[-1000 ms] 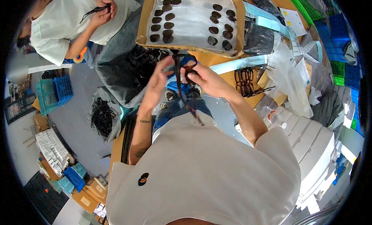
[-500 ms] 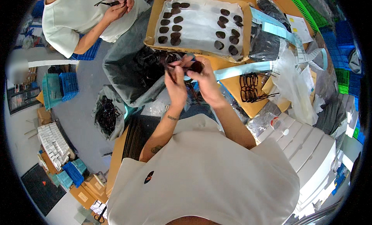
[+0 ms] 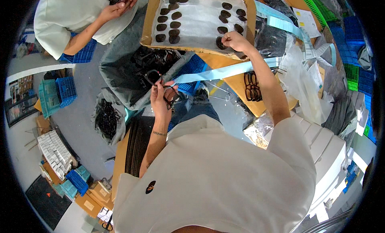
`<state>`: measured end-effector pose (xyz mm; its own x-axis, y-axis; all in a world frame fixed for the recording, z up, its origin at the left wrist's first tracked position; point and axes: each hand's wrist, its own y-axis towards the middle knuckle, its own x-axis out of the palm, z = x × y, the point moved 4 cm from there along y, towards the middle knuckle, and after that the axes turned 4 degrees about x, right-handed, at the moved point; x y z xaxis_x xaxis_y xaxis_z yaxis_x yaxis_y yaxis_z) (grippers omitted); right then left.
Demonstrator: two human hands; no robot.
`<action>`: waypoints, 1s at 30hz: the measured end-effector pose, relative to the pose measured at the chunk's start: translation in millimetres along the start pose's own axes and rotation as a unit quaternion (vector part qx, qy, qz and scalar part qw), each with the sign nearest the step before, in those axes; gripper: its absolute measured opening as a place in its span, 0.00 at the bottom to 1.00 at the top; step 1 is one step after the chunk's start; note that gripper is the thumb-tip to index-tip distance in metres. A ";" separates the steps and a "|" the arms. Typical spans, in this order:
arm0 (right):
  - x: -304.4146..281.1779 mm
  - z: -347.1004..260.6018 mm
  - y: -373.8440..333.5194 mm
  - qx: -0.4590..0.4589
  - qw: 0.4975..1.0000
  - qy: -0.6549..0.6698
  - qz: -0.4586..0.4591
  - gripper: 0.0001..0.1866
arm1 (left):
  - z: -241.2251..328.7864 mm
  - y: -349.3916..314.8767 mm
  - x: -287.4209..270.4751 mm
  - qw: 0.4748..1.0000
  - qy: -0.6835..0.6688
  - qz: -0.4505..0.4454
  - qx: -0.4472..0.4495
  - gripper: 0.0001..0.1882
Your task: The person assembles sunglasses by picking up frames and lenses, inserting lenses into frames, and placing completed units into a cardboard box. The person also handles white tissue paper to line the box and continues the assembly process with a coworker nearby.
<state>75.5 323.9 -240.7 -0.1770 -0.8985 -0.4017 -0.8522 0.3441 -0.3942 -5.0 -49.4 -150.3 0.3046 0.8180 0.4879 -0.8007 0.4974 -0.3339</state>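
The large grey bag has dark shiny things inside. Beside it, the cardboard box with white lining carries dark lenses. The left hand has its fingers clamped on the glasses; in the box, the right hand touches a single lens with its fingers (whether they pinch it, I cannot tell).

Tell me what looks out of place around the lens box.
A pale blue strip juts past the edge of the tan work surface, looking stray; inside the cardboard box, the dark lenses form uneven columns, some touching.
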 end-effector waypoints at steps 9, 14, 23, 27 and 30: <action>12.4 -37.6 32.1 -0.097 0.977 -0.096 0.165 0.09 | -8.4 -5.7 -24.5 0.998 0.059 0.018 -0.028 0.12; 63.9 -72.3 90.1 -0.043 0.996 -0.049 0.054 0.10 | -1.9 2.5 -13.1 0.992 0.116 0.002 -0.049 0.13; 22.8 -82.9 43.4 0.046 0.921 -0.358 0.146 0.13 | 2.6 -2.2 -24.2 0.991 0.122 0.032 -0.047 0.13; 10.1 -52.7 2.0 0.094 0.887 -0.430 0.142 0.09 | -5.7 -1.3 -41.3 0.991 0.098 0.039 -0.077 0.11; 17.8 -39.6 3.0 0.063 0.876 -0.454 0.151 0.09 | -8.5 0.0 -44.1 0.993 0.081 0.033 -0.084 0.11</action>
<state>50.3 298.2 -216.4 0.1290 -0.1938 -0.9725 -0.7633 0.6066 -0.2222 -14.1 -83.0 -178.7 0.3448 0.8790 0.3294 -0.7277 0.4719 -0.4977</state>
